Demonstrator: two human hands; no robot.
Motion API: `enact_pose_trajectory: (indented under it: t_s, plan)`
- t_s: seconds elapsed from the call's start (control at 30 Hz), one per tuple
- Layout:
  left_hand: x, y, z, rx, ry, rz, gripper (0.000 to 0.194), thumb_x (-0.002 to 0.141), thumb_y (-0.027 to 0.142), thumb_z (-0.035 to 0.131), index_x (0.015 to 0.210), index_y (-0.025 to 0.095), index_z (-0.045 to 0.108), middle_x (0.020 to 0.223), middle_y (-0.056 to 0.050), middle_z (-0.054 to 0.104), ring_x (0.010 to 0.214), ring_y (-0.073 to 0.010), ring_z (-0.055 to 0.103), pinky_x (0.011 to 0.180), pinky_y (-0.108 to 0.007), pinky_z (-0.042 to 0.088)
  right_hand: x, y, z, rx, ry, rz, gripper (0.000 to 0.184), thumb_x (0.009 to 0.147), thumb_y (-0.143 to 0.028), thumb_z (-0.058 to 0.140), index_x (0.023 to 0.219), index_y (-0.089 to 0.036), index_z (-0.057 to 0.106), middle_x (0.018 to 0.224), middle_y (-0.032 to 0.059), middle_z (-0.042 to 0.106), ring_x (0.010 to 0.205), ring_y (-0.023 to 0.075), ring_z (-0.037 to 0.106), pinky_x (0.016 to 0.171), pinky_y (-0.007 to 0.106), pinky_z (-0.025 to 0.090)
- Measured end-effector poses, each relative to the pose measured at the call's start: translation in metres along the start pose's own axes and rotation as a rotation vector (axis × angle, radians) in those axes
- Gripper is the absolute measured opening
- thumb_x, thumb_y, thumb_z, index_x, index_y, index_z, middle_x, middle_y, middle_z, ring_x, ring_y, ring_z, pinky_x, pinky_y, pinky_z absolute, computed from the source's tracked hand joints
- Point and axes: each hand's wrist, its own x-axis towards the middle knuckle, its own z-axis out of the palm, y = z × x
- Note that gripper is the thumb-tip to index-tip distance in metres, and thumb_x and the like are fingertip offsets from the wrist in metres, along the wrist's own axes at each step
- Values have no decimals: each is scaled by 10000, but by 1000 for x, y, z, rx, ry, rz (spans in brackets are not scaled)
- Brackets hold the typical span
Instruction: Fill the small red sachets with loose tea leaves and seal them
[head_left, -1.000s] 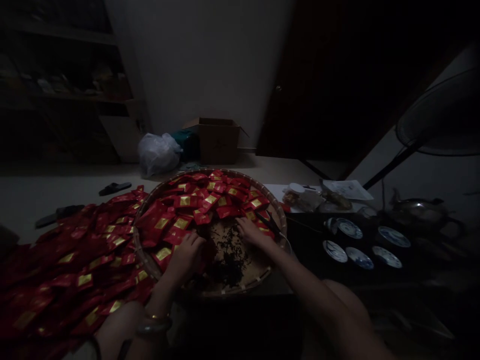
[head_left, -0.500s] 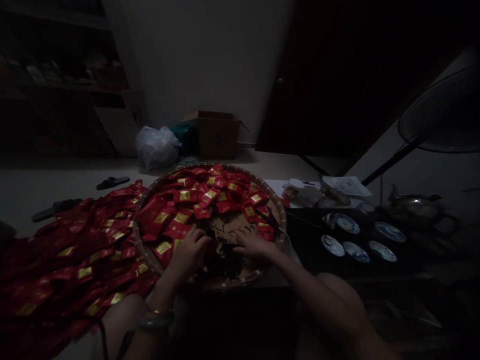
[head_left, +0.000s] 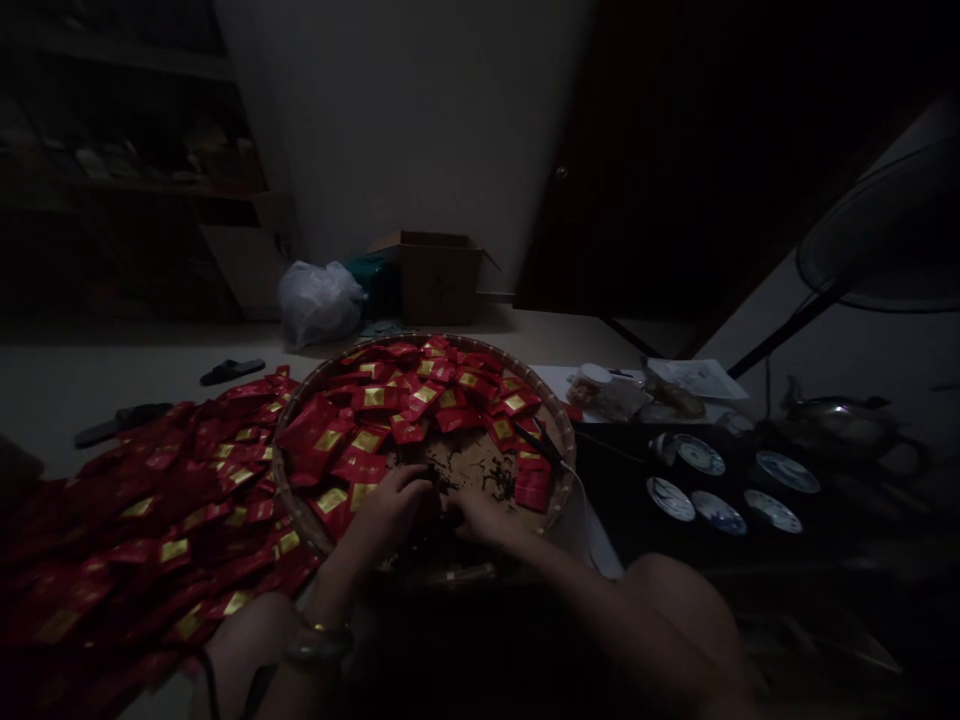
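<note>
A round woven bamboo tray (head_left: pixel 562 420) lies in front of me, with red foil packets (head_left: pixel 375 397) bearing gold labels heaped over its far and left parts. Dark dried leaves, probably tea (head_left: pixel 495 475), are scattered on its bare near part. My left hand (head_left: pixel 397 505) is closed at the tray's near side, around what looks like a dark red packet (head_left: pixel 428 506), mostly in shadow. Right beside it, my right hand (head_left: pixel 480 520) has its fingers drawn together and pointing at that packet. Whatever those fingers hold is hidden.
Many more red packets (head_left: pixel 172 500) cover the floor at left, near dark slippers (head_left: pixel 232 371). A black-handled tool with a pale cord (head_left: pixel 538 440) rests on the tray's right. Blue-and-white dishes (head_left: pixel 699 454), a kettle (head_left: pixel 844 415) and bags stand at right; a cardboard box (head_left: pixel 440 280) is behind.
My right hand has moved left and nearer to me, from lying spread over the leaves to closed fingers beside my left hand. The view has shifted slightly.
</note>
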Motion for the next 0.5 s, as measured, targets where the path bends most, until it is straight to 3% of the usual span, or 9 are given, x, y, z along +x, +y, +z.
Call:
enact_pose_trajectory:
  t_s: [0.1,0.23,0.37,0.5]
  plan:
    - [2,4,-1,-27,4,27,239,843,114,467,1007,203,615,1149,-106,619,1009,-199,607,833,-348,532,-3,7,-36,62,105,5,203,615,-48,617,786,-136,681,768,30,682,732,156,614,636,216,423]
    - [5,10,-2,-21,-37,27,242,817,82,490,984,201,618,1183,-107,603,1032,-208,605,843,-349,536,-3,-9,-76,283,280,-164,198,662,-103,620,840,-157,688,804,13,694,754,140,633,677,214,461]
    - [6,10,0,-12,-31,12,215,809,97,513,945,203,641,1196,-111,586,1058,-222,595,856,-354,533,2,-31,-85,288,271,-282,306,657,-144,665,960,-182,688,911,25,702,816,153,641,726,237,477]
    - [5,8,0,-38,0,13,188,795,98,537,906,202,646,1235,-111,561,1080,-225,585,859,-352,532,-2,-35,-81,274,301,-258,342,730,-157,621,1070,-179,650,989,54,686,805,146,636,718,252,479]
